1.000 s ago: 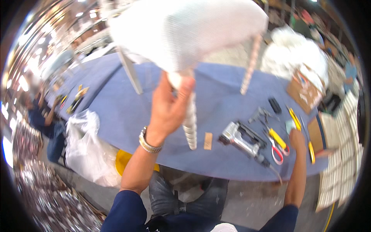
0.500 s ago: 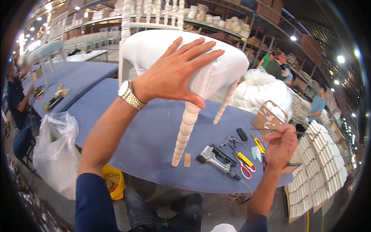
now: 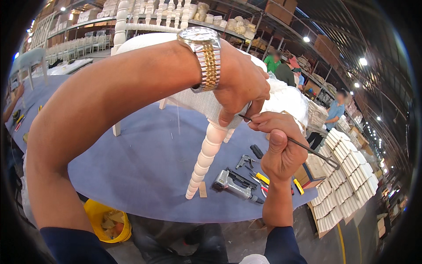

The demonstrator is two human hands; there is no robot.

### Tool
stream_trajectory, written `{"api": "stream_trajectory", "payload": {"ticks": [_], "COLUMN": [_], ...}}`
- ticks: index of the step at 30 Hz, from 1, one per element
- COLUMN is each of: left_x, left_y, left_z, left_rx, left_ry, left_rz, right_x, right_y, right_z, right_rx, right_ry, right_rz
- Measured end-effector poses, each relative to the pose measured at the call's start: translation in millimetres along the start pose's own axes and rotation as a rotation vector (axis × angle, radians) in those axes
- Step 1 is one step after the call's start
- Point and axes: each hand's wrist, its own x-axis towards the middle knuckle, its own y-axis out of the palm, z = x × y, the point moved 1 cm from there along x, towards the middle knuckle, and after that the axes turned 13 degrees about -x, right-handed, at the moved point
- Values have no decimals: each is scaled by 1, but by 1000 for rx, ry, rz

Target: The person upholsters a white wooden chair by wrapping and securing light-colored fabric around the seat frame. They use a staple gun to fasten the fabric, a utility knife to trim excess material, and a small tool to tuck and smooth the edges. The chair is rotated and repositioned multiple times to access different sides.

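A chair with a white padded seat (image 3: pixel 191 103) stands on the blue-covered table (image 3: pixel 136 171), its turned cream leg (image 3: pixel 205 160) facing me. My left hand (image 3: pixel 241 77), with a watch on the wrist, grips the seat's front corner, fingers bent and thumb low near the top of the leg. A thin dark metal rod with a looped end (image 3: pixel 313 152) is held in my right hand (image 3: pixel 283 147). Its tip points at the fabric corner beside my left fingers; whether it enters the cloth is hidden.
Near the leg lie a staple gun (image 3: pixel 233 185), a small metal air gun (image 3: pixel 244 161) and a yellow-handled tool (image 3: pixel 299 186). A yellow bucket (image 3: pixel 127 231) stands below the table edge. Stacked cream pieces (image 3: pixel 336 189) are at the right. A person in blue (image 3: pixel 336 110) stands beyond.
My left hand, spread flat on the seat before, has curled over its front corner. The right hand has brought the rod up and left to that corner. The view has shifted.
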Motion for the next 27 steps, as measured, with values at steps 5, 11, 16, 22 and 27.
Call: {"api": "stream_trajectory", "payload": {"ticks": [5, 11, 16, 22, 27], "left_x": [-3, -2, -7, -5, -7], "left_y": [1, 8, 12, 20, 19], "left_z": [10, 10, 6, 11, 6], "left_rx": [-47, -105, -49, 15, 38], "left_ry": [47, 126, 158, 177, 148], "left_rz": [-5, -79, -121, -167, -149], "right_x": [-2, -4, -6, -17, -44], "right_y": [10, 9, 13, 17, 19], "right_z": [1, -3, -9, -17, -19], "right_rx": [16, 42, 229, 314, 418], "right_ry": [88, 189, 202, 196, 194], "right_rz": [15, -6, -51, -86, -282]}}
